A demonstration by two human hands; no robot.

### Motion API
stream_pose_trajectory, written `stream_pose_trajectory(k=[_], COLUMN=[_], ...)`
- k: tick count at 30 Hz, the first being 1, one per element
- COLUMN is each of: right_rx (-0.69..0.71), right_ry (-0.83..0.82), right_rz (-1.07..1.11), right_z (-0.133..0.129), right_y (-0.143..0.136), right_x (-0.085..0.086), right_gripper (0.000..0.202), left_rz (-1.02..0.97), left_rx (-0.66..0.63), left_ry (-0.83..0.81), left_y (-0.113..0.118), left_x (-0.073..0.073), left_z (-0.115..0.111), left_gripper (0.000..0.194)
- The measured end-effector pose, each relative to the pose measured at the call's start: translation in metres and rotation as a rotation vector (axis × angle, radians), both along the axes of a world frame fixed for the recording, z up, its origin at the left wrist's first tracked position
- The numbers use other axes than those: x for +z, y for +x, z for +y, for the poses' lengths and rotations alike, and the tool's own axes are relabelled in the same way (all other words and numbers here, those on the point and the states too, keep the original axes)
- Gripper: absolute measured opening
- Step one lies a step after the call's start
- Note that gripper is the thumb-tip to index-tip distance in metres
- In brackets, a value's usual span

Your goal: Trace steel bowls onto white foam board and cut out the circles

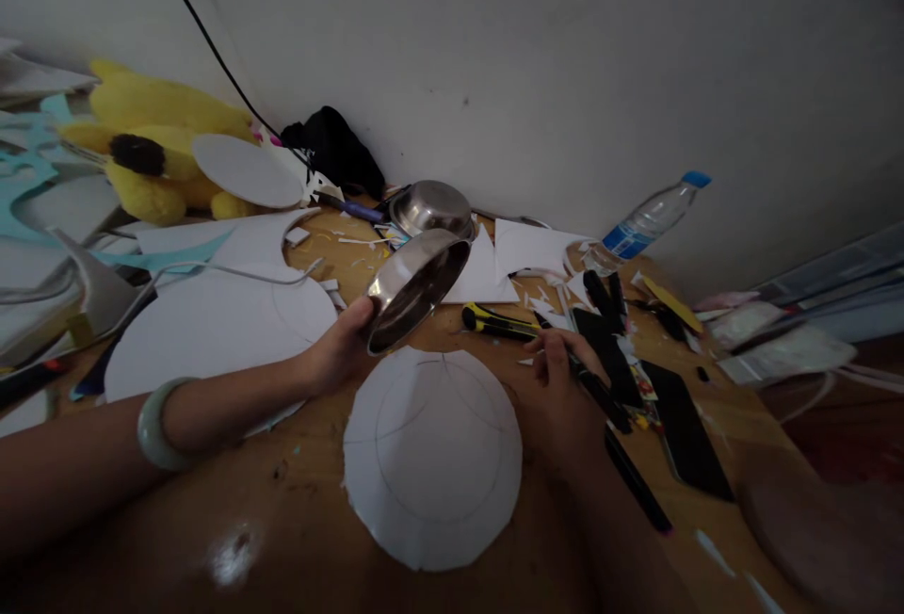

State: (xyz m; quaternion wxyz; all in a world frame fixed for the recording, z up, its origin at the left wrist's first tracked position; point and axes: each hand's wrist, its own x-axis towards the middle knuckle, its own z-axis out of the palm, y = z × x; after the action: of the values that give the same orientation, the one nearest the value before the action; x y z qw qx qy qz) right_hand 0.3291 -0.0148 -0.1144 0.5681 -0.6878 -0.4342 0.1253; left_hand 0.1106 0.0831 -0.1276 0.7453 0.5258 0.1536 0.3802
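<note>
My left hand [340,343] grips the rim of a shiny metal bowl [404,277], holding it tilted above the table with its hollow side turned to the right. Below the bowl lies a roughly round white board disc [444,454], with a circle and curved lines drawn on it. To the right of the disc, my right hand [565,374] is closed around a black marker pen [597,388], whose tip points up and left. A yellow and black utility knife [498,321] rests just beyond that hand. Another black pen [639,482] lies by my right wrist.
A second metal bowl [432,207] stands upside down near the wall. White board sheets [218,331] and scraps cover the left side, before a yellow plush toy [162,134]. A plastic bottle [646,223] and a black phone-like slab [685,430] are at right.
</note>
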Motion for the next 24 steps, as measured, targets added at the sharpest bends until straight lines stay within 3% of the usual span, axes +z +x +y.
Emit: stream_pose_trajectory(k=[4,8,11,14,17,19,22,24], right_rx=[0.08,0.301,0.392,0.341,0.245,0.194,0.112,0.061], right_ry=[-0.043,-0.02,-0.036,-0.161,-0.284,-0.304,-0.218,-0.149], right_rz=[0.033,0.266,0.398,0.35,0.246,0.174,0.091,0.073], right_z=[0.001,0.003,0.006,0.006,0.003,0.0,-0.004,-0.005], right_y=[0.005,-0.001,-0.013,-0.022,-0.022,-0.018,-0.011,-0.006], right_x=[-0.013,-0.02,-0.014,-0.003,0.007,0.01,0.008,0.005], right_gripper=[0.03,0.029,0.033,0.028,0.021,0.017,0.015,0.017], left_rz=[-0.111,-0.092,-0.031,0.017,0.104,0.249,0.615,0.843], left_rx=[-0.061,-0.236,-0.382,-0.45,-0.423,-0.36,-0.229,-0.208], left_ry=[-0.087,-0.211,-0.267,-0.243,-0.149,-0.028,0.305,0.558], left_y=[0.003,-0.001,-0.005,-0.003,0.002,0.002,-0.006,-0.014], left_x=[0.009,0.011,0.004,-0.003,0.004,0.017,0.046,0.061], left_z=[-0.004,-0.005,-0.005,-0.008,-0.009,-0.004,0.013,0.023], left_gripper=[0.063,0.072,0.08,0.079,0.074,0.069,0.052,0.041])
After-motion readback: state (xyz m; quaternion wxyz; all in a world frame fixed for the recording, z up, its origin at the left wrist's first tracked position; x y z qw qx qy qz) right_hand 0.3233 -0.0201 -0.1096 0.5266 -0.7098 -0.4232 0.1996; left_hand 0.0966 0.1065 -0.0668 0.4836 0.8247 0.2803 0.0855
